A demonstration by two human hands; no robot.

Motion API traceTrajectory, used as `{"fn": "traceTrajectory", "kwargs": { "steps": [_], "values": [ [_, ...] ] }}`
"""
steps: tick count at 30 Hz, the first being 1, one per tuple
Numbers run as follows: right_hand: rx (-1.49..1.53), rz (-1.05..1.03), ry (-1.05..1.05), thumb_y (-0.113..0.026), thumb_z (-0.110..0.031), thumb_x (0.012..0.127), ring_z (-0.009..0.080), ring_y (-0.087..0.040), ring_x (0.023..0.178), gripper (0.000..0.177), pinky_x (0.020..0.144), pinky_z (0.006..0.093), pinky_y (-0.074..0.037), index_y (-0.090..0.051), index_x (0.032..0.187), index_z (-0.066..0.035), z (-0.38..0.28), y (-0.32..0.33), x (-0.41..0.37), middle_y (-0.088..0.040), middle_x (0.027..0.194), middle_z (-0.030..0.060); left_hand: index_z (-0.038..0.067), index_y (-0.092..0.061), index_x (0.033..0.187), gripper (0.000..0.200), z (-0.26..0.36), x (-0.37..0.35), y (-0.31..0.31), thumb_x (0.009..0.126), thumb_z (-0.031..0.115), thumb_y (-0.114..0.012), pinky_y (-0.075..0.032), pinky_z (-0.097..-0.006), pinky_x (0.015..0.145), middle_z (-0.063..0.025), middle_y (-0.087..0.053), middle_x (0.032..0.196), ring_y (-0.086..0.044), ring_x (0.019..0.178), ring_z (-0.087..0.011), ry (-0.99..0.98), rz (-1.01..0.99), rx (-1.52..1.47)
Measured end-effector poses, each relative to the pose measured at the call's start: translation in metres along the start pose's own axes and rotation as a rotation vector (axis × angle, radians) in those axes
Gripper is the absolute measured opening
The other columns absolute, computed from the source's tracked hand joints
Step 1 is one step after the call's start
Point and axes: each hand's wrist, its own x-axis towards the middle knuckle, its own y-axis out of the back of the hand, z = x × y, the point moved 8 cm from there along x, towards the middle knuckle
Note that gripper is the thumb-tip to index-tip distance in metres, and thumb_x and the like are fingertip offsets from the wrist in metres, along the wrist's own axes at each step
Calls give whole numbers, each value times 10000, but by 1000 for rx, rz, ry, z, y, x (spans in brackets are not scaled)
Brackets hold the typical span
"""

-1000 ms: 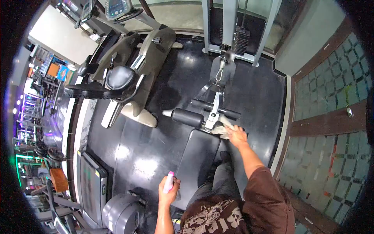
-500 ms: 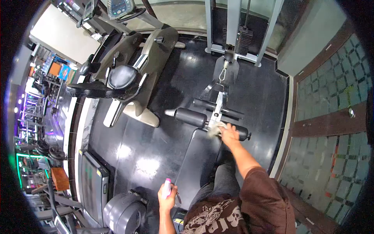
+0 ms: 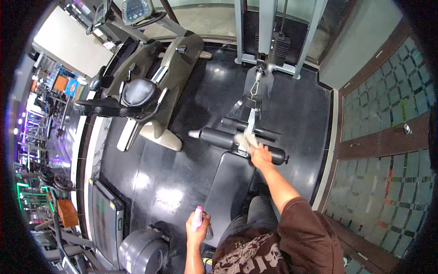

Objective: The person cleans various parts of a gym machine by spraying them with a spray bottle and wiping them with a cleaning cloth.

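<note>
A pale cloth (image 3: 246,139) is in my right hand (image 3: 261,156), over the middle of the machine between its black foam rollers. The left roller (image 3: 218,138) shows in full, while my right hand partly covers the right roller (image 3: 278,155). Below them the black padded bench (image 3: 228,185) runs down toward my legs. My left hand (image 3: 198,228) is wrapped round a bottle (image 3: 196,219) with a pink top, held upright to the left of the bench.
Two exercise bikes (image 3: 171,89) stand at the upper left. The weight stack (image 3: 279,50) rises behind the bench. A patterned glass door (image 3: 383,192) is on the right. At the lower left are a treadmill (image 3: 104,219) and a rounded grey machine (image 3: 142,251).
My right hand and the cloth have shifted slightly left and up across the middle of the machine. The camera view has moved a little. My left hand still holds the bottle.
</note>
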Motion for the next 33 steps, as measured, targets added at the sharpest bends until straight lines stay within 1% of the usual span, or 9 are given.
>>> {"fn": "traceTrajectory", "kwargs": {
  "steps": [5, 8, 11, 15, 17, 24, 28, 30, 33],
  "values": [
    [-122, -124, -61, -465, -371, 953, 392, -552, 1174, 405, 953, 515, -485, -580, 1337, -426, 52, 28, -26, -568, 1281, 138, 8, -626, 932, 156, 7, 4, 1, 845, 70, -739, -521, -294, 628, -71, -663, 760, -644, 659, -131, -77, 13, -13],
    [-21, -106, -492, -463, -380, 967, 323, -626, 1192, 443, 997, 446, -500, -669, 1245, -103, 119, 63, -25, -632, 1299, 171, 8, -623, 925, 146, 1, -5, 15, 846, 60, -734, -517, -296, 629, -69, -659, 761, -645, 665, -134, -74, 63, -21],
    [-52, -80, -523, -514, -340, 947, 345, -626, 1185, 414, 1000, 443, -502, -679, 1194, -52, 150, 58, -11, -638, 1293, 181, 9, -621, 919, 130, -19, -8, 22, 851, 47, -725, -514, -298, 626, -66, -655, 755, -645, 666, -135, -125, 84, -12],
    [101, 71, -336, -544, -403, 933, 448, -645, 1047, 501, 922, 518, -517, -565, 1229, 1, 73, 49, -17, -634, 1200, 221, 11, -626, 917, 125, -22, -6, 5, 855, 50, -726, -517, -296, 620, -64, -661, 753, -645, 656, -134, -83, 51, -45],
    [19, 1, -14, -484, -354, 988, 436, -535, 1217, 380, 942, 525, -490, -628, 1266, -140, 26, 19, -23, -554, 1299, 184, 11, -626, 918, 129, -11, -2, -7, 855, 56, -729, -520, -293, 622, -62, -662, 756, -644, 653, -134, -84, 11, -6],
    [-127, -69, -104, -551, -309, 933, 378, -535, 1234, 533, 929, 496, -511, -470, 1433, -476, 120, 16, -58, -473, 1441, 124, 15, -624, 935, 147, 8, 15, -25, 857, 74, -733, -528, -302, 634, -69, -667, 781, -646, 656, -141, -135, -37, -46],
    [-113, -109, -232, -563, -296, 926, 366, -543, 1231, 546, 939, 513, -503, -475, 1447, -435, 129, 21, -59, -470, 1436, 139, 11, -617, 952, 159, 16, 13, -25, 858, 69, -732, -530, -305, 630, -68, -668, 787, -653, 659, -148, -106, -34, -62],
    [70, 30, -252, -520, -326, 968, 388, -572, 1178, 428, 969, 492, -489, -544, 1395, -307, 111, 15, -50, -504, 1419, 142, 11, -617, 956, 166, 17, 12, -31, 855, 68, -736, -532, -303, 630, -67, -669, 789, -656, 662, -148, -92, -46, -97],
    [123, 60, 105, -537, -288, 969, 381, -510, 1243, 413, 1028, 506, -431, -563, 1381, -306, 33, 21, -47, -527, 1361, 138, 15, -621, 954, 166, 4, 13, -47, 857, 75, -741, -535, -300, 631, -65, -669, 788, -657, 667, -145, -43, -88, -111]
  ]
}}
